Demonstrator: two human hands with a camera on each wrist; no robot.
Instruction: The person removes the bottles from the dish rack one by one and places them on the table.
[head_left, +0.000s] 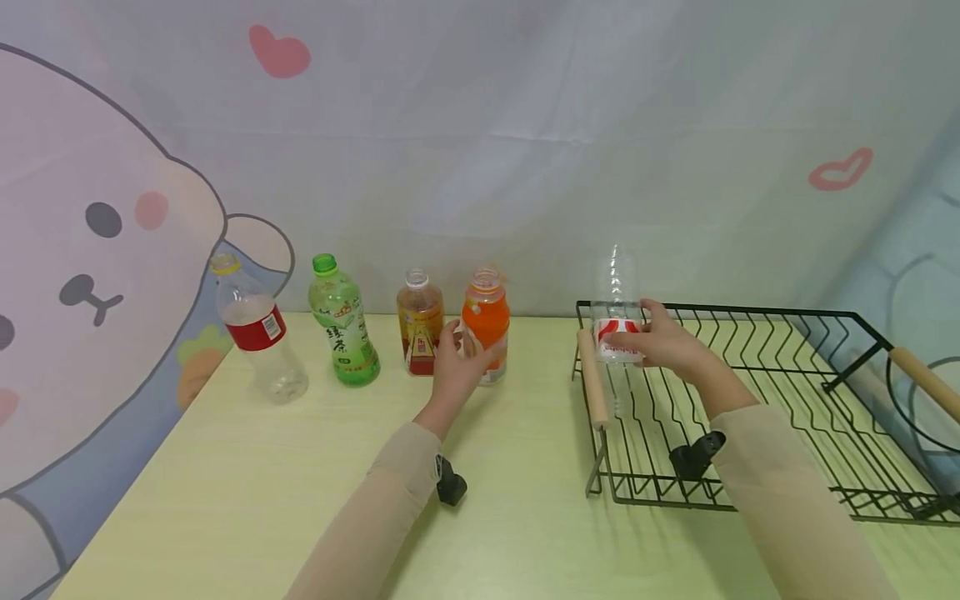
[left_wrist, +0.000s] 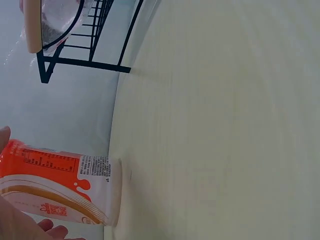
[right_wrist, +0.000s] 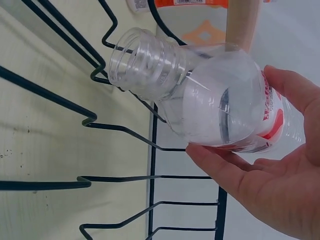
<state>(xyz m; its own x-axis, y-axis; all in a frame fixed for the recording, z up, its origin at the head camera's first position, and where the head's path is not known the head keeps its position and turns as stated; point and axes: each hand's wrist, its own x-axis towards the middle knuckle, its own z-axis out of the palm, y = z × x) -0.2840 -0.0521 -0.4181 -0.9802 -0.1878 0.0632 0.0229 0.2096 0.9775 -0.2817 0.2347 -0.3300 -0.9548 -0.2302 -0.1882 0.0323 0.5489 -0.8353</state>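
Observation:
My right hand holds a clear plastic bottle with a red-and-white label, above the left end of the black wire rack. The bottle is upside down. In the right wrist view its open mouth points toward the wires, and the thumb and fingers grip it around the label. My left hand is at an orange-labelled bottle that stands on the table. Its thumb and fingers are spread on either side of that bottle; firm contact does not show.
Left of the orange-labelled bottle stand a brown drink bottle, a green tea bottle and a clear bottle with a red label. A wooden handle runs along the rack's left end. A patterned cloth hangs behind the table.

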